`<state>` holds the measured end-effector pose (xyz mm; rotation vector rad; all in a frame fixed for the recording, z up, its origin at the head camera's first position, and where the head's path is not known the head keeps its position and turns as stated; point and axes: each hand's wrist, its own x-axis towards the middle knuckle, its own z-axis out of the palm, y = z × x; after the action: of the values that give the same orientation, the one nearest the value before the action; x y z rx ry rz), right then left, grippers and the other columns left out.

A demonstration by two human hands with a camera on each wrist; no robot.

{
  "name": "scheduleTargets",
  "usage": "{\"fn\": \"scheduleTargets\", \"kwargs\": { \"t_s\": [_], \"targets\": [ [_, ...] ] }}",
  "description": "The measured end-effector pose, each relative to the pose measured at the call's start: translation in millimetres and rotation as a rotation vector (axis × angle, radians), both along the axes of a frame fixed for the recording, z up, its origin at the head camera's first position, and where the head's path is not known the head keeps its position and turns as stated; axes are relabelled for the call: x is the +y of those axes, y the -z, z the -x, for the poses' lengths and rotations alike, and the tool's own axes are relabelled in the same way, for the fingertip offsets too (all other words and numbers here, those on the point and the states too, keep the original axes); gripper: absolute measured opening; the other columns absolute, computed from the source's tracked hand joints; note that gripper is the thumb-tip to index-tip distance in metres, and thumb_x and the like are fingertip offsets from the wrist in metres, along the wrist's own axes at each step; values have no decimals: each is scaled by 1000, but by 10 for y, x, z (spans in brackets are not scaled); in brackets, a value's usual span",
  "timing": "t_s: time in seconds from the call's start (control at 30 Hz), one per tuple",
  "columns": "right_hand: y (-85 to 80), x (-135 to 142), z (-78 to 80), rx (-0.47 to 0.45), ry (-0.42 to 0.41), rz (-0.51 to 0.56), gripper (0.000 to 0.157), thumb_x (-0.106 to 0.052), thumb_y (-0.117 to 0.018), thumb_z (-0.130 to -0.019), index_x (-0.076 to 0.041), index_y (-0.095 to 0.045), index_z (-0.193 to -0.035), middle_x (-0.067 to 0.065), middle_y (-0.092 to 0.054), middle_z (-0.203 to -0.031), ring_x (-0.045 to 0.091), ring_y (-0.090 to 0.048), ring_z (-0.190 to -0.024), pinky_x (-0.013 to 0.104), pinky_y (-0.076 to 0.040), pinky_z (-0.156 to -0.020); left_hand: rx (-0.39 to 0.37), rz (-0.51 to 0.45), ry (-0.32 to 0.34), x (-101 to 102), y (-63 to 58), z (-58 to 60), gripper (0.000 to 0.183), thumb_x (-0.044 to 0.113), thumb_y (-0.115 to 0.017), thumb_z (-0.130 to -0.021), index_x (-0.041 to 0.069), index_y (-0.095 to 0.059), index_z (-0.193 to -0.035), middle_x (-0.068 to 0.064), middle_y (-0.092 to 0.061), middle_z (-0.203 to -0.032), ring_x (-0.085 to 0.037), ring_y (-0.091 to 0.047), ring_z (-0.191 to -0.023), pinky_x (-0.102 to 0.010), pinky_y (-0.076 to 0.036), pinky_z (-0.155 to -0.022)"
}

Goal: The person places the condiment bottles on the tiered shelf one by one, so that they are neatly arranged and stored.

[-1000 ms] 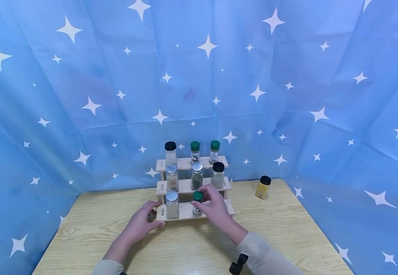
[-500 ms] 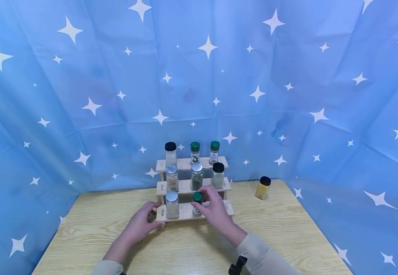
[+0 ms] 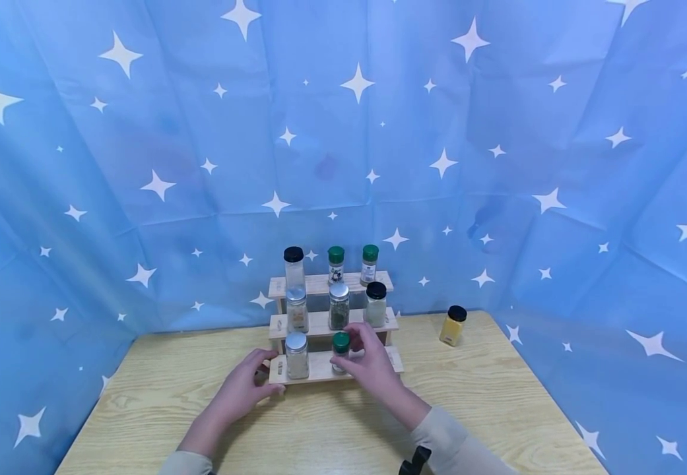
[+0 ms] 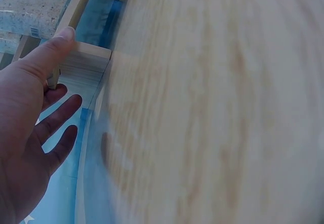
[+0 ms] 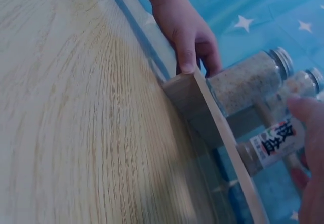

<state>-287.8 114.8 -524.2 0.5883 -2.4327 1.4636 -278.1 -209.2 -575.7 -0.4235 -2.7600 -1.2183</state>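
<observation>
A three-tier wooden spice rack [image 3: 319, 376] stands on the table, with glass spice jars on each tier. My left hand [image 3: 243, 389] grips the left end of the lowest tier; in the left wrist view the thumb lies on its front edge, with the other fingers behind. At the middle of this tier stands a green-capped spice jar [image 3: 340, 343] with a white label. My right hand [image 3: 375, 369] holds it loosely, thumb in front and fingers behind, hiding part of it. To its left is a silver-lidded jar [image 3: 297, 359] of pale grains.
The middle tier carries two silver-lidded jars and a black-lidded jar [image 3: 375, 307]. Two green-capped jars and a black-lidded one [image 3: 294, 267] stand on top. A yellow jar with a black lid [image 3: 453, 326] stands on the table [image 3: 497, 396] to the right. A blue star-patterned curtain [image 3: 343, 165] hangs behind.
The right fingers have shifted slightly off the green cap and the thumb sits a little lower. The left hand and the rack stay in place.
</observation>
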Motion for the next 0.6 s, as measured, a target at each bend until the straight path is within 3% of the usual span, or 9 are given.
{"fn": "scheduleTargets", "kwargs": {
  "t_s": [0.13, 0.23, 0.37, 0.47, 0.6],
  "targets": [
    [14, 87, -14, 2, -2, 6, 61, -20, -98, -86, -18, -62, -136, -7, -65, -121, 19, -66, -109, 40, -61, -97, 9, 12, 1, 0, 11, 1, 69, 32, -97, -88, 15, -66, -147, 4, -66, -139, -17, -69, -114, -51, -60, -103],
    [24, 171, -27, 20, -17, 21, 61, -17, -99, -85, -17, -63, -134, 2, -66, -122, 23, -65, -110, 46, -60, -98, 3, 7, -1, -3, 11, 3, 70, 33, -97, -88, 15, -65, -148, 5, -66, -139, -17, -69, -115, -51, -60, -103],
    [29, 315, -45, 25, -10, 17, 63, -11, -100, -82, -12, -63, -133, 5, -65, -121, 23, -63, -111, 43, -60, -99, -3, -6, 1, 0, 8, 3, 71, 34, -97, -87, 16, -66, -148, 4, -66, -140, -17, -69, -116, -51, -59, -105],
    [35, 438, -42, 23, 19, 7, 63, -11, -99, -83, -10, -62, -134, -1, -63, -120, 22, -63, -111, 41, -60, -99, -2, -7, 1, 2, 6, 3, 70, 34, -97, -87, 16, -66, -148, 4, -66, -140, -16, -68, -116, -51, -59, -104],
    [37, 613, -36, 26, 61, 9, 61, -12, -98, -86, -8, -62, -135, 1, -63, -120, 27, -63, -112, 46, -60, -98, -8, -10, -2, 10, -8, -7, 69, 33, -97, -88, 16, -66, -147, 4, -66, -140, -18, -69, -116, -50, -59, -103]
  ]
}}
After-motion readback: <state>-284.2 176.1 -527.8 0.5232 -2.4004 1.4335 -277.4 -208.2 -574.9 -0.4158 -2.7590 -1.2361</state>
